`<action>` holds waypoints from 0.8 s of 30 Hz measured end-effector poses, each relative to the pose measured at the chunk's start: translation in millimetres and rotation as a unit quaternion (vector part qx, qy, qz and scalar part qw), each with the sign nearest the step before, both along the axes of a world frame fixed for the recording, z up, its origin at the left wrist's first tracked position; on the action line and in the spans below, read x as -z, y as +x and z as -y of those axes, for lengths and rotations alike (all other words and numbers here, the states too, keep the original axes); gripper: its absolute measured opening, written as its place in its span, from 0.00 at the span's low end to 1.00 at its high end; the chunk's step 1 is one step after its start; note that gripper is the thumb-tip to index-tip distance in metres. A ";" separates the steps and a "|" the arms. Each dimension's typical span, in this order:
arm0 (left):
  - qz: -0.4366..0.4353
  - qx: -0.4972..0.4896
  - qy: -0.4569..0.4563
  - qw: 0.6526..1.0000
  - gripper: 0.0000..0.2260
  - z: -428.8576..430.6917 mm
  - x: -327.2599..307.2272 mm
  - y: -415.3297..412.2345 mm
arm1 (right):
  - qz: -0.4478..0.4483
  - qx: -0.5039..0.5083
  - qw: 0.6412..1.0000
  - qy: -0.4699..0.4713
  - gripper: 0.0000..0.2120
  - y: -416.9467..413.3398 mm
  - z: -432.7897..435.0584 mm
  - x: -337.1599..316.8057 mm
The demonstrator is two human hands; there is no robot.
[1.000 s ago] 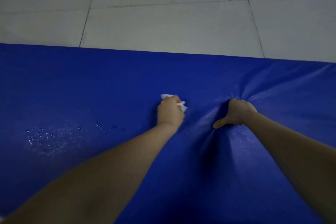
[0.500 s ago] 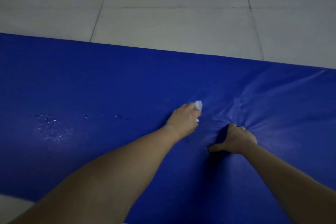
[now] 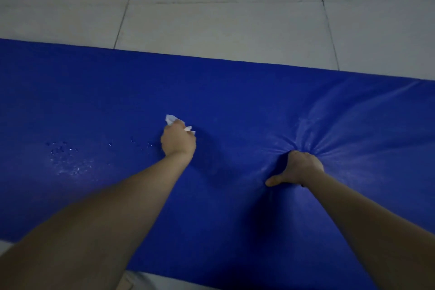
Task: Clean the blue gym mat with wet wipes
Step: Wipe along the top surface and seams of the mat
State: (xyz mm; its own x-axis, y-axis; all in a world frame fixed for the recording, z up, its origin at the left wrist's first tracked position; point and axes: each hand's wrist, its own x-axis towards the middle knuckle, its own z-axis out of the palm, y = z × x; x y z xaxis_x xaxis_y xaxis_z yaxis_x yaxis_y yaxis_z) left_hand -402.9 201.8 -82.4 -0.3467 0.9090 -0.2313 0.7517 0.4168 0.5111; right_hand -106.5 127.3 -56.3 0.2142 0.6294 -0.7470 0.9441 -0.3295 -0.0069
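Left hand [image 3: 178, 140] fingers clenched round a crumpled white wipe [image 3: 170, 119], pressing it down on the blue mat [image 3: 235, 219]. Bits of the wipe stick out past the knuckles on the far side. Right hand [image 3: 300, 168] fingers curled and dug into the mat, gripping its cover, thumb stretched out to the left. Creases fan out from that grip toward the far right.

The hands are well apart, with smooth mat between them. Water droplets [image 3: 68, 160] are scattered on the mat to the left of the wipe hand. The mat's far edge runs across beyond both hands, with grey tiled floor [image 3: 211, 26] past it. The near edge shows at bottom left under the left forearm. Open mat lies left and right of the wipe.
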 end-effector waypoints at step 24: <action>-0.236 0.273 0.027 0.932 0.10 61.4 -10.3 2.4 | -0.004 -0.063 0.998 -0.024 0.59 -1.6 21.2 -10.5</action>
State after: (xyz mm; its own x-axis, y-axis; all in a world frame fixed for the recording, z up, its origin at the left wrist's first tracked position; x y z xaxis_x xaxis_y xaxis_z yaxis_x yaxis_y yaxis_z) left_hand -400.5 140.5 -72.0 0.1189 0.9858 -0.1188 0.9908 -0.1099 0.0796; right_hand -108.1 106.1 -45.8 0.1293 0.6151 -0.7778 0.9780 -0.2086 -0.0024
